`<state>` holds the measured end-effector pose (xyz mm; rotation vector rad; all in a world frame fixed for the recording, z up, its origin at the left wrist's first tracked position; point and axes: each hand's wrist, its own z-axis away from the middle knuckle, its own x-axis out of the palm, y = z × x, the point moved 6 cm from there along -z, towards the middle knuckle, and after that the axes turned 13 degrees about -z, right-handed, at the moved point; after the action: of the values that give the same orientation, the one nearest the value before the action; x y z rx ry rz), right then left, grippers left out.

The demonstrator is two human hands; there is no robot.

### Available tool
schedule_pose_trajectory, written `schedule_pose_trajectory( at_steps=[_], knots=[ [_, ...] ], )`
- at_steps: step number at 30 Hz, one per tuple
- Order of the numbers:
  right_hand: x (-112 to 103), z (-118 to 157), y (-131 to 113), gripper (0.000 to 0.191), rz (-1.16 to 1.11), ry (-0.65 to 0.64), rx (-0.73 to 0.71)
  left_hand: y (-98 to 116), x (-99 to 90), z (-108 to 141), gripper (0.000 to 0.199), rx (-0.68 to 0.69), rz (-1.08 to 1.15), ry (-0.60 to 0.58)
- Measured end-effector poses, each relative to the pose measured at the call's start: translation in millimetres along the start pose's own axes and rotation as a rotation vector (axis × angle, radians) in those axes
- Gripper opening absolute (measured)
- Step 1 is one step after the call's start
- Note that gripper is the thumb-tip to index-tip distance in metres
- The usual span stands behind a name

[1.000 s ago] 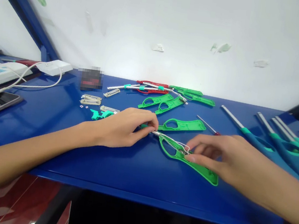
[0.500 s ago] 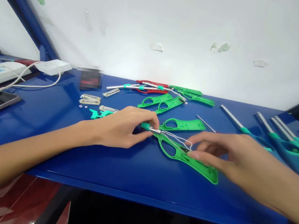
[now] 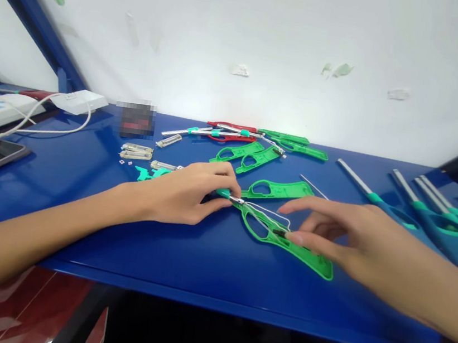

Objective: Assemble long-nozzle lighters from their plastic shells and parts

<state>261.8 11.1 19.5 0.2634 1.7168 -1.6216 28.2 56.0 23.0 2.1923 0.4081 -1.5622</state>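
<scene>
While an open green handle shell (image 3: pixel 306 256) lies on the blue bench (image 3: pixel 158 263), hollow side up so its inside can be reached, two bare hands work over it. At the shell's narrow left end, the left hand (image 3: pixel 192 192) pinches a thin metal tube (image 3: pixel 236 200) with a teal collar (image 3: pixel 223 192) between fingers and thumb, apparently to steady it. White wires (image 3: pixel 268 209) run from the tube over the shell towards a small dark part (image 3: pixel 279 232). Right of that part, the right hand (image 3: pixel 331 230) touches it with the thumb, index finger lifted, probably leaving the wires room; whether its curled fingers grip cannot be told. Just beyond the shell lies a second green half (image 3: pixel 289 189); to its right, blue-handled rods (image 3: pixel 355 177).
</scene>
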Motion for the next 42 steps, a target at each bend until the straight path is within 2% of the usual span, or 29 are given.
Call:
schedule_pose_trajectory(
  at_steps=[8, 29, 37, 42],
  knots=[
    [3.3, -1.1, 2.4, 0.049, 0.023, -0.053, 0.010, -1.9, 4.6, 1.4, 0.020, 0.060, -0.039, 0.007],
    [7.9, 1.7, 3.5, 0.050, 0.058, -0.086, -0.022, 6.6, 6.4, 4.5, 0.033, 0.142, -0.198, 0.034],
    [6.8, 0.9, 5.8, 0.045, 0.058, -0.096, -0.040, 13.9, 11.0, 5.2, 0.028, 0.226, -0.327, 0.118],
    [4.5, 0.9, 6.0, 0.041, 0.069, -0.063, -0.064, 13.8, 10.3, 4.6, 0.027, 0.196, -0.291, 0.112]
  ],
)
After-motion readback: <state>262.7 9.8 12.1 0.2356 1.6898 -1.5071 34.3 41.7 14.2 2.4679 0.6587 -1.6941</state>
